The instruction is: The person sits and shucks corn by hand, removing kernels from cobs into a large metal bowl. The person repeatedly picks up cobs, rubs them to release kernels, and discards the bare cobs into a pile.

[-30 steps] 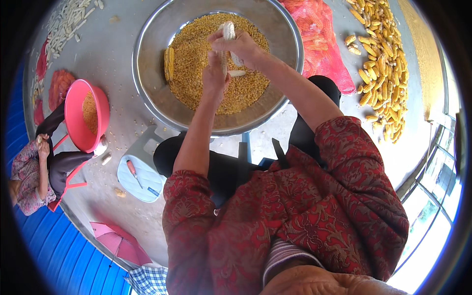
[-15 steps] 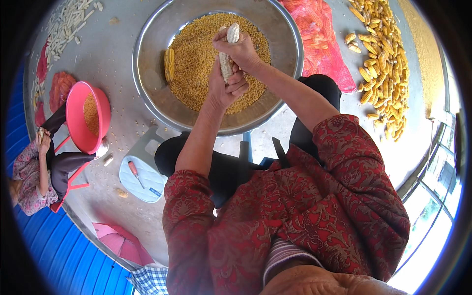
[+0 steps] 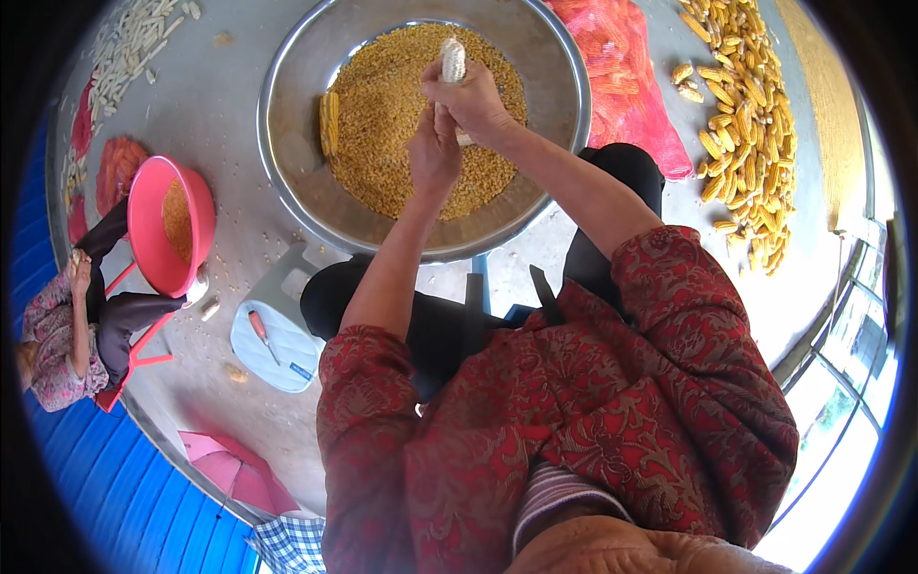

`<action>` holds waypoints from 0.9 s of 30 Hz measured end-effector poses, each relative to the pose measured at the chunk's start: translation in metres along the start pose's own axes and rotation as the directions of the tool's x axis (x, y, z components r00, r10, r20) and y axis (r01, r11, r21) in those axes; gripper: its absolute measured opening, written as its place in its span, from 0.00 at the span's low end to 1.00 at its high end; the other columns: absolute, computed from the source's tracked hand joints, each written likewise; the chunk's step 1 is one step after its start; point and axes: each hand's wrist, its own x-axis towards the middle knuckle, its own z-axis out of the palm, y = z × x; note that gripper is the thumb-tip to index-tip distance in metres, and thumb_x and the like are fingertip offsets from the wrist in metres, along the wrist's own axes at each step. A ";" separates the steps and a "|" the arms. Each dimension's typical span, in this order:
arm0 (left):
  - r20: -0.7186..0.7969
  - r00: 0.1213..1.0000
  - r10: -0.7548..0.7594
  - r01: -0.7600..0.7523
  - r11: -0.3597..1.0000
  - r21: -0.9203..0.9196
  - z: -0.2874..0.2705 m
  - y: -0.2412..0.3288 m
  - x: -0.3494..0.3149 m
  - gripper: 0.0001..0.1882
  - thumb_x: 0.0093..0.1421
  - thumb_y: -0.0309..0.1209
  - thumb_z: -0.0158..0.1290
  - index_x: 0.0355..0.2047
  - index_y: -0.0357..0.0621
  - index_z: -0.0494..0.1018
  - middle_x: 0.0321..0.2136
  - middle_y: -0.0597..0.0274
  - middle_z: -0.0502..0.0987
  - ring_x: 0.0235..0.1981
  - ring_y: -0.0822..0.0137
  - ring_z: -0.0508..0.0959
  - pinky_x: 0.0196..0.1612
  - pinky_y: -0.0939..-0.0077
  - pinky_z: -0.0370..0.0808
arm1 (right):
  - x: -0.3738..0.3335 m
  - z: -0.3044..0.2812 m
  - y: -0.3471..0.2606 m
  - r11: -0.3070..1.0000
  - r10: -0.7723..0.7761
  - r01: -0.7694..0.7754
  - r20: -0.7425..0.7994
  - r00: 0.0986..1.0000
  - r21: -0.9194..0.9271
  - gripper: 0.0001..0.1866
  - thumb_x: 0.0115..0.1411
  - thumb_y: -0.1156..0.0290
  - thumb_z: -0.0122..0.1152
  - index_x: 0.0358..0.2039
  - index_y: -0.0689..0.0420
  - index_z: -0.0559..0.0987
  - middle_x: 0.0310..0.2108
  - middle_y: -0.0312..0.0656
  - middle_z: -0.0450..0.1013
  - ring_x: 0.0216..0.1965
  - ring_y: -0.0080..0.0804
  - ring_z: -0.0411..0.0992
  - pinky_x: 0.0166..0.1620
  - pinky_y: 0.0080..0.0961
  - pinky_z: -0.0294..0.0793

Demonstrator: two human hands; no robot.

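Observation:
Both my hands are together over a wide steel basin (image 3: 293, 163) of loose yellow corn kernels (image 3: 385, 91). In my right hand (image 3: 478, 100) is a bare whitish corncob (image 3: 452, 59), its end sticking up above the fingers. My left hand (image 3: 434, 151) presses in from below left, closed around a second pale cob (image 3: 466, 140). Only small bits of that one show between the hands, so I cannot tell whether kernels are left on it. A yellow ear of corn (image 3: 329, 124) leans against the basin's left inner wall.
Right of the basin lie a red mesh sack (image 3: 626, 105) and a long heap of corn ears (image 3: 741, 143). At left, a person (image 3: 72, 325) sits by a pink basin (image 3: 196, 234). A red-handled tool (image 3: 260, 330) rests on a stool (image 3: 277, 354). Stripped cobs (image 3: 129, 57) lie far left.
My left hand has turned and risen slightly against the right, so its cob is now mostly hidden. The cob in my right hand stands more upright.

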 end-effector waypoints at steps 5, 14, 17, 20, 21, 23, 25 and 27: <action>0.223 0.956 -0.189 0.267 0.873 -0.408 -0.007 0.000 0.002 0.30 0.66 0.57 0.35 0.40 0.41 0.72 0.16 0.66 0.68 0.15 0.76 0.68 0.17 0.78 0.64 | -0.001 -0.001 -0.008 0.991 -0.030 0.035 0.039 0.999 -0.130 0.09 0.50 0.69 0.62 0.28 0.60 0.78 0.23 0.39 0.75 0.25 0.24 0.73 0.31 0.25 0.75; 0.551 0.771 -0.320 0.636 0.438 -0.635 -0.020 0.019 0.001 0.27 0.66 0.57 0.33 0.28 0.47 0.65 0.09 0.73 0.56 0.06 0.78 0.53 0.11 0.81 0.54 | -0.001 -0.003 -0.003 0.962 -0.121 0.122 0.018 0.992 -0.244 0.11 0.50 0.67 0.63 0.31 0.60 0.78 0.24 0.39 0.75 0.27 0.24 0.73 0.33 0.25 0.74; 0.706 0.697 -0.128 0.717 0.098 -0.690 -0.024 0.016 0.001 0.27 0.67 0.55 0.31 0.29 0.46 0.66 0.08 0.74 0.54 0.04 0.78 0.51 0.11 0.80 0.54 | 0.000 -0.005 -0.004 0.983 -0.106 0.113 0.055 0.993 -0.146 0.10 0.53 0.67 0.63 0.33 0.58 0.78 0.25 0.34 0.73 0.27 0.18 0.70 0.32 0.20 0.71; 0.746 0.642 0.178 0.767 -0.149 -0.624 -0.027 0.005 0.003 0.28 0.67 0.55 0.30 0.32 0.43 0.68 0.07 0.74 0.54 0.04 0.78 0.51 0.12 0.79 0.55 | 0.006 -0.009 -0.007 0.999 0.003 -0.009 0.170 0.985 0.035 0.13 0.54 0.66 0.64 0.38 0.57 0.79 0.26 0.33 0.72 0.27 0.17 0.69 0.31 0.19 0.70; 0.733 0.620 0.280 0.784 -0.198 -0.588 -0.028 0.001 0.004 0.29 0.68 0.55 0.30 0.33 0.42 0.68 0.07 0.74 0.55 0.04 0.78 0.52 0.13 0.79 0.56 | 0.005 -0.014 -0.011 0.993 0.048 -0.071 0.219 0.975 0.098 0.14 0.54 0.65 0.64 0.40 0.57 0.79 0.26 0.32 0.72 0.27 0.17 0.68 0.31 0.19 0.70; 0.736 0.628 0.253 0.777 -0.155 -0.610 -0.030 0.000 0.002 0.29 0.68 0.54 0.29 0.35 0.41 0.69 0.08 0.73 0.57 0.05 0.78 0.55 0.13 0.79 0.57 | -0.003 -0.016 -0.034 0.963 0.111 -0.176 0.296 0.949 0.203 0.17 0.54 0.66 0.66 0.44 0.55 0.79 0.26 0.30 0.71 0.26 0.16 0.68 0.31 0.19 0.69; 0.716 0.697 0.039 0.714 0.054 -0.698 -0.029 0.010 0.000 0.29 0.68 0.54 0.30 0.36 0.40 0.69 0.09 0.71 0.59 0.07 0.78 0.58 0.14 0.78 0.58 | 0.003 -0.016 -0.020 0.998 -0.026 0.014 0.213 0.977 0.058 0.17 0.54 0.65 0.66 0.44 0.54 0.79 0.26 0.30 0.71 0.27 0.16 0.68 0.30 0.20 0.70; 0.486 0.814 -0.317 0.580 0.445 -0.682 -0.025 0.033 -0.004 0.27 0.68 0.52 0.31 0.36 0.40 0.68 0.11 0.69 0.61 0.08 0.78 0.61 0.15 0.78 0.60 | 0.006 -0.016 -0.012 0.987 -0.110 0.128 0.168 0.980 -0.101 0.17 0.54 0.64 0.66 0.44 0.53 0.79 0.26 0.30 0.71 0.28 0.16 0.68 0.30 0.20 0.70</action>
